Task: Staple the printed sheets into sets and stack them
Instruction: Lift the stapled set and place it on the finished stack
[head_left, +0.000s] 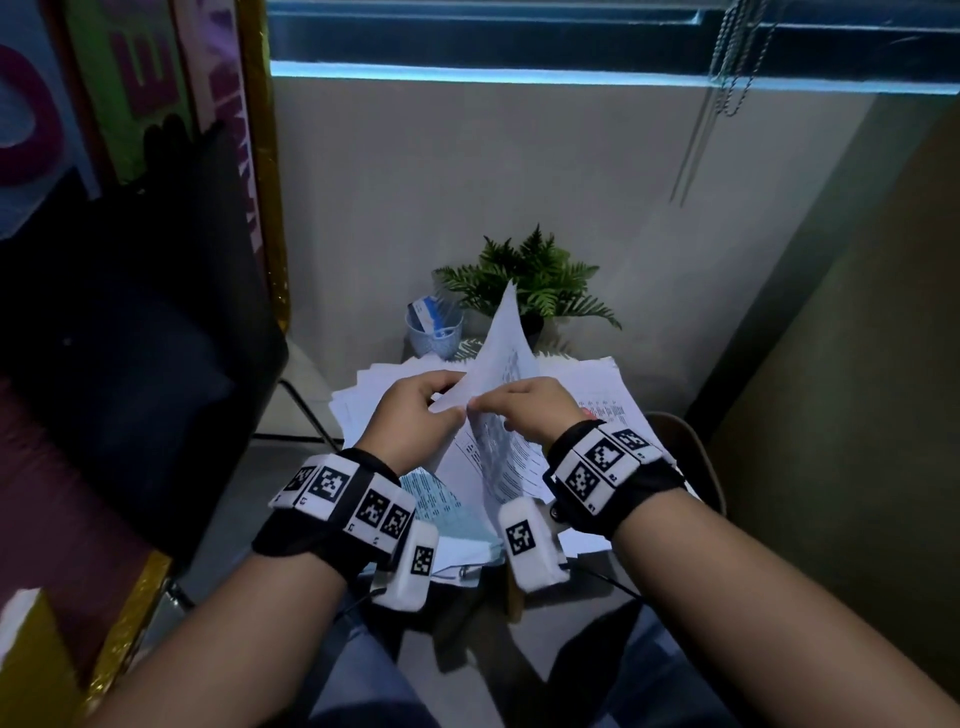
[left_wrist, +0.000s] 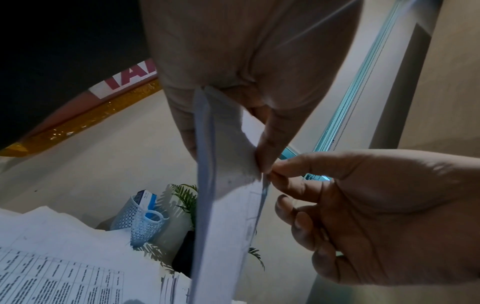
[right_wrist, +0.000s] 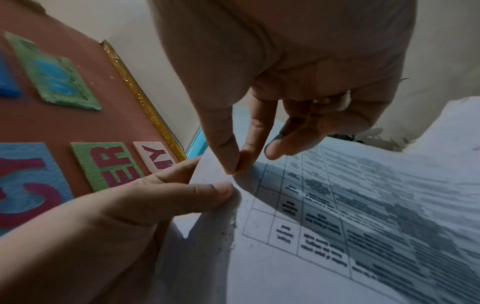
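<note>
Both hands hold a set of printed sheets (head_left: 506, 353) up on edge above a loose pile of printed pages (head_left: 597, 384). My left hand (head_left: 447, 408) pinches the near corner of the set between thumb and fingers. My right hand (head_left: 475, 408) pinches the same corner with thumb and index fingertip, right beside the left thumb. In the left wrist view the left hand (left_wrist: 233, 148) grips the sheets (left_wrist: 221, 226) and the right hand (left_wrist: 271, 176) nips their corner. The right wrist view shows the right hand (right_wrist: 233, 168), the left hand's thumb (right_wrist: 223, 191) and a printed table (right_wrist: 363, 205). No stapler is seen.
A blue mesh cup (head_left: 434, 327) and a potted fern (head_left: 535, 280) stand behind the pile against the wall. A pale blue sheet (head_left: 441, 504) lies below my left wrist. A black chair (head_left: 130, 312) and a lettered board (head_left: 156, 78) are to the left.
</note>
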